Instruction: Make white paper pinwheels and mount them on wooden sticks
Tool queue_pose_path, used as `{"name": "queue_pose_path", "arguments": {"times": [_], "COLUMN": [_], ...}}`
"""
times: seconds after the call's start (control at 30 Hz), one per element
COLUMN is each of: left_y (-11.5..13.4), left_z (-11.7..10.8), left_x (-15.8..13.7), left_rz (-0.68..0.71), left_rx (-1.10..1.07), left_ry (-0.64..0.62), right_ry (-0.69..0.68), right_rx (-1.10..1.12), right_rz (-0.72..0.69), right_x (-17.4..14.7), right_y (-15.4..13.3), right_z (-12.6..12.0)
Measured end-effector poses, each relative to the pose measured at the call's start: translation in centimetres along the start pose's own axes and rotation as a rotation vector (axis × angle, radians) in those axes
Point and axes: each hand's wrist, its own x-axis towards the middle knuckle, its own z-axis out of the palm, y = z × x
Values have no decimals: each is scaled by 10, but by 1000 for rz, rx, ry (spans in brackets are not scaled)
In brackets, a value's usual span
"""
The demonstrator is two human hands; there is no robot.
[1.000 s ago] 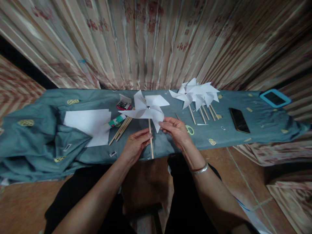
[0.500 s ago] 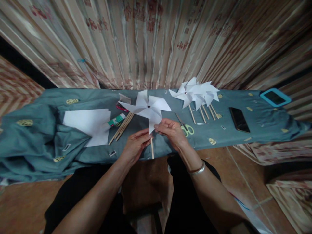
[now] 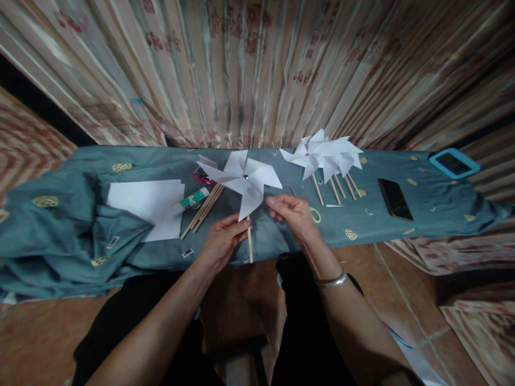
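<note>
A white paper pinwheel [image 3: 250,185] with a shiny pin at its centre is held upright over the cloth. My left hand [image 3: 225,236] pinches its wooden stick just below the blades. To the right of the lowest blade, my right hand [image 3: 292,212] is apart from the paper, its fingers curled in and pressed together with nothing visible in them. Behind that hand, scissors [image 3: 316,215] with a light green handle are mostly covered. Several finished pinwheels [image 3: 322,153] lie overlapping at the back right, sticks toward me.
Left of the pinwheel lie loose wooden sticks [image 3: 205,212], a green-and-white glue stick [image 3: 194,198], a small red box of pins [image 3: 203,175] and white paper sheets [image 3: 145,203]. A phone [image 3: 395,199] and a blue-framed tablet [image 3: 454,163] rest at the right. A pleated curtain [image 3: 225,69] hangs behind.
My right hand has let go of the lower blade and moved a little right, covering more of the scissors. The pinwheel has turned slightly on its pin; my left hand stays on the stick.
</note>
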Motion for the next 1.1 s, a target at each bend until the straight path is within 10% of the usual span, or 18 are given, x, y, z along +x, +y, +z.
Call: {"name": "queue_pose_path", "arguments": {"times": [0.2, 1.1], "left_y": [-1, -4], "left_z": [-1, -4], "left_x": [-5, 4], "left_rz": [-42, -13], "left_rx": [31, 7], "left_ry": [-68, 18], "right_ry": [342, 80], "right_rx": [8, 140], "right_rz": [-244, 95], "right_x": [27, 8], "right_y": [5, -3], "right_z": [-39, -9]}}
